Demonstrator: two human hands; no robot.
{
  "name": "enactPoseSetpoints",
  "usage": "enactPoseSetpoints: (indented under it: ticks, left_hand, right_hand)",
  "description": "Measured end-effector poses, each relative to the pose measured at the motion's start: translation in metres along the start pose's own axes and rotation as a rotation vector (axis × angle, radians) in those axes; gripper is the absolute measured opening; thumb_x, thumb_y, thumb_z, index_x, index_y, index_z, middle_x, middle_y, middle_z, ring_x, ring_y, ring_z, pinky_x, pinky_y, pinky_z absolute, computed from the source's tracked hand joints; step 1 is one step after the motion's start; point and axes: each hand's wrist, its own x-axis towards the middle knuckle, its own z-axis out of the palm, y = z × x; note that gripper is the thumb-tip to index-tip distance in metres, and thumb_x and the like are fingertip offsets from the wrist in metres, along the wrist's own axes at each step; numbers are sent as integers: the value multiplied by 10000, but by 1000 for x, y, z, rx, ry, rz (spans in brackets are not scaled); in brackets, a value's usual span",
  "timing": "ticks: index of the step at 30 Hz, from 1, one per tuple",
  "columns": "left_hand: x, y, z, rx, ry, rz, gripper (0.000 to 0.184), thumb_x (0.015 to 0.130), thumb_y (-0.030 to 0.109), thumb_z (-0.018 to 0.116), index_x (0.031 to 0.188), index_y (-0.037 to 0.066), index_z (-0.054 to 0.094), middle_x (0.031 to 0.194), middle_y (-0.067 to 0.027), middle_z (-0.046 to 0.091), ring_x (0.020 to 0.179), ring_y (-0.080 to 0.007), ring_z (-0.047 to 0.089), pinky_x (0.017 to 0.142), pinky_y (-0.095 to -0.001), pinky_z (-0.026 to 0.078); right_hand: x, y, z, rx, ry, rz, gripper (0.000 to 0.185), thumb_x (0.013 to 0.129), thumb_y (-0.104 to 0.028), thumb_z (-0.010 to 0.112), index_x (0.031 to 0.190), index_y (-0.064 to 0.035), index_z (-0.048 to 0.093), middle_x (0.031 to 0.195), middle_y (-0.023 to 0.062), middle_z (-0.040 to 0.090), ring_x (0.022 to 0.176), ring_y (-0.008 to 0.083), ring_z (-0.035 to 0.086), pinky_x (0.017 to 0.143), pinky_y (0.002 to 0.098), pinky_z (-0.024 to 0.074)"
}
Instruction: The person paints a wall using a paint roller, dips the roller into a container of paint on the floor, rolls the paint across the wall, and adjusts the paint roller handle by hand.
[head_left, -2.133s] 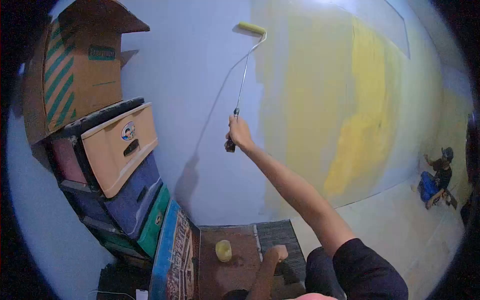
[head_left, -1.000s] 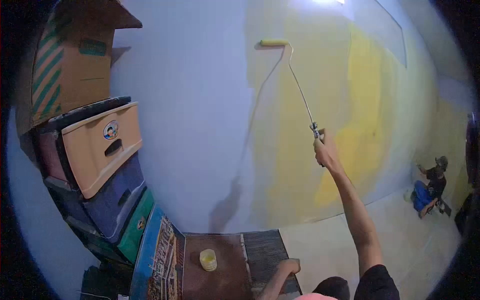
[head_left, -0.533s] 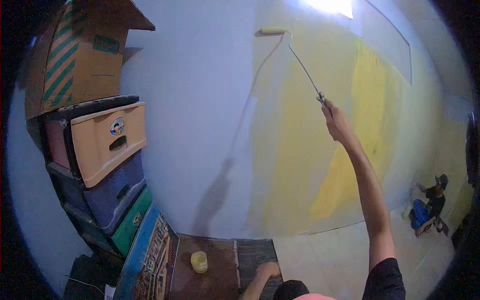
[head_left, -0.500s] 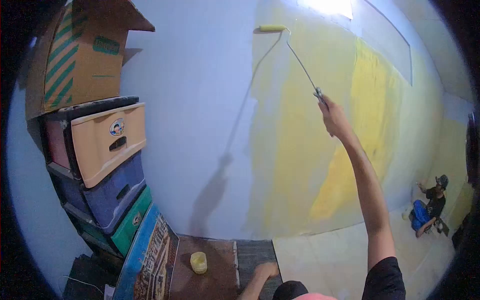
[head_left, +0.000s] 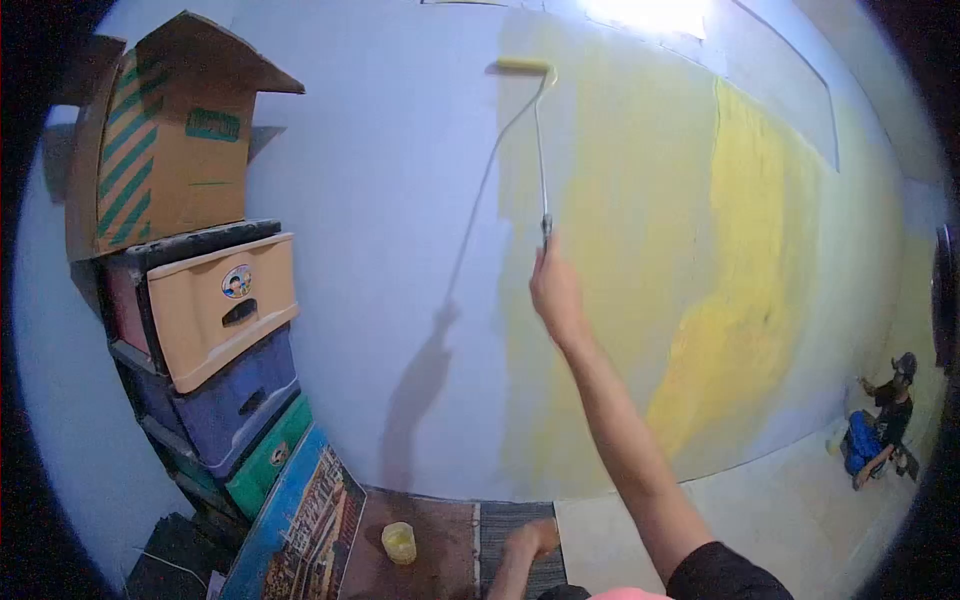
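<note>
R hand (head_left: 557, 292) clasps a yellow-sleeved, wire-framed paint roller (head_left: 524, 65) by its handle, likely for extra reach up the pale-blue, part-yellow wall (head_left: 370, 150), upper ctr. of frame, R arm stretched up from lower R, w/ L hand (head_left: 535, 541) low at btm. ctr., can't tell if clenched.

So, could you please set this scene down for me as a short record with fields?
Right hand: holds the paint roller by its handle
Roller position: raised at the left edge of the yellow area; firm contact unclear
Wall: pale left of the yellow area
Left hand: low, in front of the dark mat; grip unclear
Cup: on the brown surface
Left side: cardboard box atop stacked drawers
Far right: another person, low down
</note>
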Motion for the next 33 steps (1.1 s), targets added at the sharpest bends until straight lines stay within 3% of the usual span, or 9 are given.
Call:
enactPoseSetpoints:
  ticks: [5, 8, 9, 11, 14, 18, 28, 29, 33]
  left_hand:
    - [-38, 7, -22, -417, 312, -52, 351, 840, 202, 445, 1136, 43, 547, 1154, -198, 571, 1047, -346, 567, 845, -479, 445]
    - [-63, 0, -30, -314, 485, -35, 326, 839, 184, 454, 1099, -2, 517, 945, -226, 642, 893, -313, 637, 791, -428, 466]
    - [-67, -11, -24, -380, 490, -49, 315, 841, 187, 453, 1081, -3, 527, 935, -222, 644, 891, -313, 639, 792, -433, 465]
    - [-69, -33, -8, -516, 503, -75, 296, 844, 193, 453, 1044, -4, 546, 915, -214, 649, 887, -314, 641, 794, -443, 463]
    - [-96, -42, -5, -316, 406, -369, 304, 847, 177, 438, 1074, 12, 555, 932, -220, 646, 911, -346, 630, 816, -447, 465]
    - [-146, -39, -15, -424, 535, -267, 318, 861, 199, 450, 1117, 41, 553, 944, -205, 652, 913, -351, 627, 805, -431, 474]
    - [-213, -57, -12, -420, 473, -408, 353, 889, 221, 441, 1156, 0, 511, 1173, -217, 565, 1075, -359, 552, 897, -470, 436]
    - [-213, -58, -10, -426, 487, -380, 357, 890, 220, 440, 1164, 1, 505, 1181, -211, 562, 1084, -353, 547, 902, -468, 434]
    - [-231, -45, -20, -461, 438, -429, 366, 897, 201, 425, 1216, 31, 482, 1223, -190, 542, 1110, -350, 530, 921, -470, 424]
  right_hand:
    - [-161, 53, 23, 109, -110, 91, 450, 963, -215, 411, 1361, -33, 309, 699, 259, 577, 619, 414, 577, 563, 482, 430]
    - [-280, 102, 32, 139, -149, 92, 504, 952, -217, 418, 1411, -76, 261, 987, 287, 591, 765, 434, 597, 683, 488, 460]
    - [-311, 93, 9, 187, -456, 450, 532, 942, -212, 426, 1426, -88, 242, 1204, 269, 512, 854, 439, 594, 757, 494, 460]
    - [-400, 143, 16, 18, -507, 362, 567, 941, -239, 409, 1441, -96, 184, 1104, 270, 561, 842, 445, 595, 740, 515, 457]
    - [-467, 145, 2, -64, -689, 595, 545, 944, -273, 393, 1422, -91, 204, 936, 278, 610, 800, 455, 597, 705, 530, 458]
    - [-509, 141, 19, -27, -640, 613, 452, 948, -276, 406, 1340, -102, 265, 768, 287, 595, 711, 473, 578, 635, 530, 452]
    - [-256, 39, 57, 148, -333, 394, 335, 951, -290, 418, 1072, 22, 426, 878, 347, 561, 764, 520, 530, 666, 562, 413]
    - [-228, 39, 69, 259, -300, 360, 298, 957, -306, 439, 950, -8, 443, 682, 165, 540, 583, 305, 559, 534, 407, 432]
    - [-115, -34, 46, 889, -494, 633, 319, 963, -378, 407, 945, -60, 435, 621, 39, 459, 444, 140, 484, 381, 293, 365]
